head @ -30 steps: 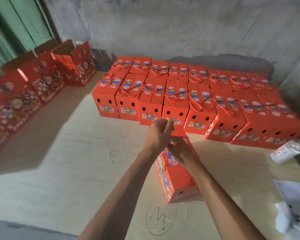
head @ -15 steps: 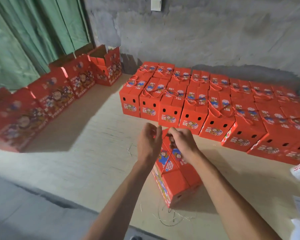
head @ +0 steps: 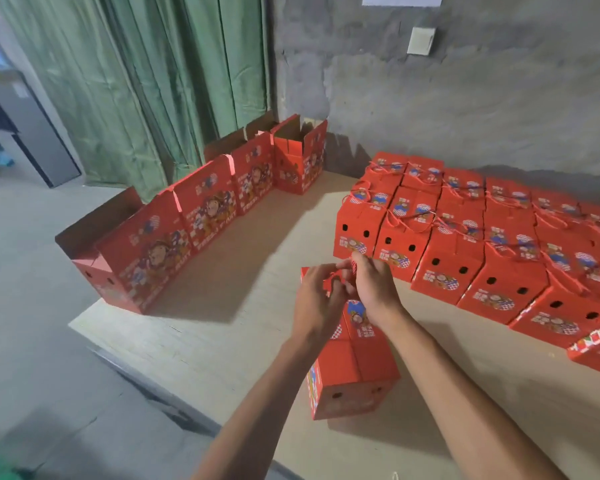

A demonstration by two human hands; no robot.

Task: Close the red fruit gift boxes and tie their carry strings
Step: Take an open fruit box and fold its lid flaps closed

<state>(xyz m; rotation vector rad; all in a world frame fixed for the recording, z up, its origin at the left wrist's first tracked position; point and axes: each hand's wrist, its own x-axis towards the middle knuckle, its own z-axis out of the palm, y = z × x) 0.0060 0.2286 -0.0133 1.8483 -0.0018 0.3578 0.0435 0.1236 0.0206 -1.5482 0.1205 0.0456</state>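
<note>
A red fruit gift box (head: 352, 368) stands closed on the wooden board, right in front of me. Over its far top end my left hand (head: 317, 299) and my right hand (head: 374, 289) meet, each with fingers pinching the box's red carry string (head: 331, 281). The knot itself is hidden between my fingers. Behind the box, several closed red boxes (head: 482, 244) with tied strings stand in tight rows along the grey wall.
Several open red boxes (head: 187, 223) with raised flaps stand in a line along the board's left edge (head: 125, 351). Beyond that edge the concrete floor drops away. A green curtain (head: 136, 81) hangs at the back left.
The view has swung left and up, so the curtain and the line of open boxes show more. My hands stay together at the string on the box's top.
</note>
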